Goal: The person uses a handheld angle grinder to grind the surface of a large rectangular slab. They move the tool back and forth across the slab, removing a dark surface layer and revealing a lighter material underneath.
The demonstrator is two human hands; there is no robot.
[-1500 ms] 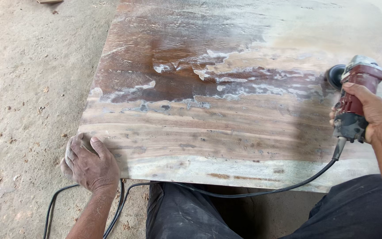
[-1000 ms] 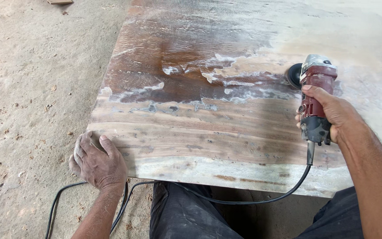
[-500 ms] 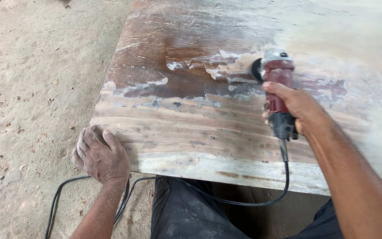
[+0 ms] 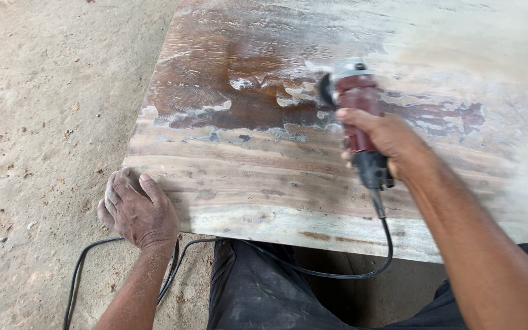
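Note:
A wide wooden slab [image 4: 264, 165] lies flat, dark brown in the middle, pale and dusty toward the right. My right hand [image 4: 381, 139] grips a red angle grinder [image 4: 354, 104] whose disc meets the slab near its centre, at the edge of the dark patch. White sanding streaks run beside the disc. My left hand [image 4: 137, 211] rests with fingers curled over the slab's near left corner. The grinder's black cord [image 4: 313, 269] loops down past my dark trousers [image 4: 258, 293].
Sandy, dusty ground [image 4: 44, 122] stretches to the left of the slab. A second stretch of black cord [image 4: 80, 269] trails over the ground below my left wrist. Fine dust hangs over the slab's right side.
My right hand has swept the grinder leftward across the slab, from its right part to the centre. My left hand stayed on the corner.

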